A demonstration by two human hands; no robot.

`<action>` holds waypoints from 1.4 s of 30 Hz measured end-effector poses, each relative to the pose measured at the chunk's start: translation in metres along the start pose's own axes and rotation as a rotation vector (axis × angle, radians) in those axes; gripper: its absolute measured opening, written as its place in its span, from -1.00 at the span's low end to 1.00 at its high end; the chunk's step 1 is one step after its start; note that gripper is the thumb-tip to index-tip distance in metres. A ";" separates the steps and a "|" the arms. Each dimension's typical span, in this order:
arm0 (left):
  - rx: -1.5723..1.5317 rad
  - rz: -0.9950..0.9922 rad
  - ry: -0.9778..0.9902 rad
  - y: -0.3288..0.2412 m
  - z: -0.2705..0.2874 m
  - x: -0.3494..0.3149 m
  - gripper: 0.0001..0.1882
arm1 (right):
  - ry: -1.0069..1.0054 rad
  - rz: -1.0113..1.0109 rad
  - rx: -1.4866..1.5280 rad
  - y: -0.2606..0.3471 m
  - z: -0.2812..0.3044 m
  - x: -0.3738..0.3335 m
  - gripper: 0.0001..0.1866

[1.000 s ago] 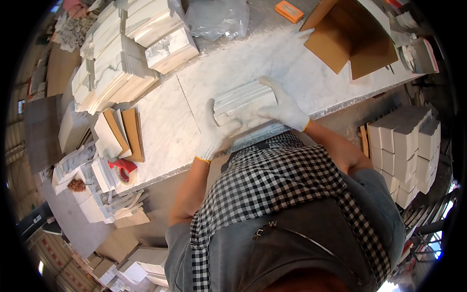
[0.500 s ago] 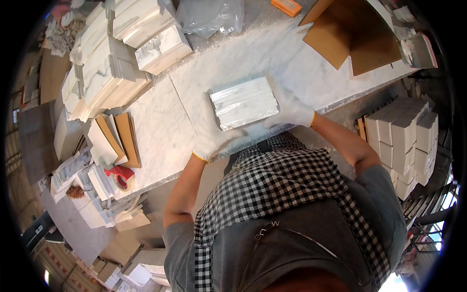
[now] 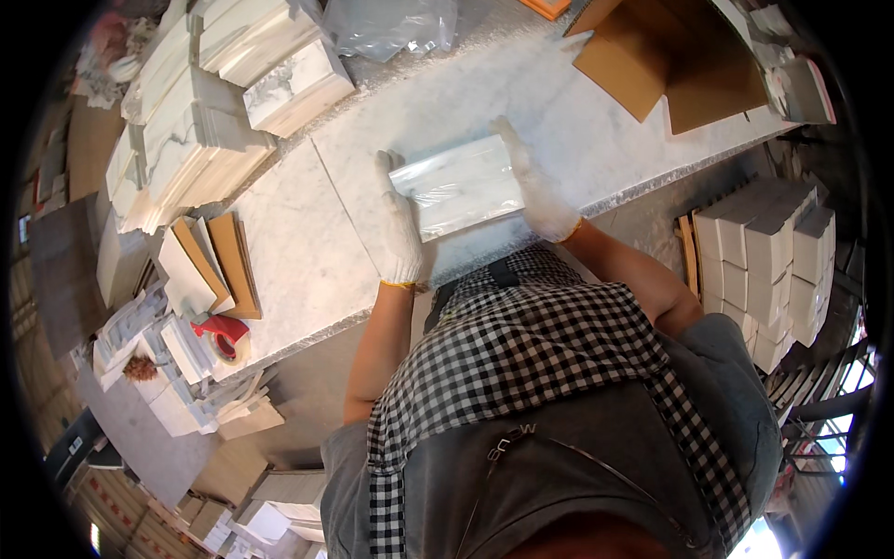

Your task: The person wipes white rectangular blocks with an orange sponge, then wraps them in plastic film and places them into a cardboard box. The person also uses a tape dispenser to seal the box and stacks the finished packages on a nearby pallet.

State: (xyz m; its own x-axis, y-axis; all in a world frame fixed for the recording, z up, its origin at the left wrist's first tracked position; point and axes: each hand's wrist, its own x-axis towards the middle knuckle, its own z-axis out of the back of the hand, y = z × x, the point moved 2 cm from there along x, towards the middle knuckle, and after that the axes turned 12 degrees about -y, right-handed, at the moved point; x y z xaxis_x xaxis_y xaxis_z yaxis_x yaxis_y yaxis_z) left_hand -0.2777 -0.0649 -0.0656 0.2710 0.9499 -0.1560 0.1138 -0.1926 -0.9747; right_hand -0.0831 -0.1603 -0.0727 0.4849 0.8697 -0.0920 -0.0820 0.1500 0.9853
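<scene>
A plastic-wrapped bundle of white marble tiles is held between my two white-gloved hands above the worktable. Along its left end lies my left hand, fingers pointing away from me and pressed to the side. My right hand grips the opposite end, with its fingertips showing past the far right corner. Shiny clear film covers the bundle's broad upper face. Its underside is hidden.
Stacks of marble tiles stand at the far left, near a clear plastic bag. An open cardboard box sits far right. Cardboard pieces and a red tape dispenser lie left. White boxes are piled beyond the table's right side.
The bundle has been turned, so a smooth broad face shows where layered tile edges showed before. My left hand has slid up along its left end, and my right hand has shifted inward.
</scene>
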 end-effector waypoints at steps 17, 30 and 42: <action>1.436 -0.800 0.558 -0.064 -0.059 0.003 0.14 | 0.285 0.230 -0.551 0.015 0.036 0.012 0.36; 0.725 -0.469 0.179 -0.031 0.063 -0.007 0.23 | 0.492 0.802 -0.754 0.161 -0.064 0.026 -0.22; 0.518 -0.226 0.122 0.042 0.128 -0.034 0.07 | 0.638 0.878 -0.461 0.159 -0.096 0.007 0.18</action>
State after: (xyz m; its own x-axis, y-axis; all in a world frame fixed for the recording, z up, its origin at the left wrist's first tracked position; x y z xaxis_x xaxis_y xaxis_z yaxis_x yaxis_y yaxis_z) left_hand -0.4045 -0.0738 -0.1217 0.4062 0.9121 0.0551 -0.2931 0.1872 -0.9376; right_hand -0.1762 -0.0847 0.0695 -0.4071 0.8176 0.4072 -0.5411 -0.5751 0.6136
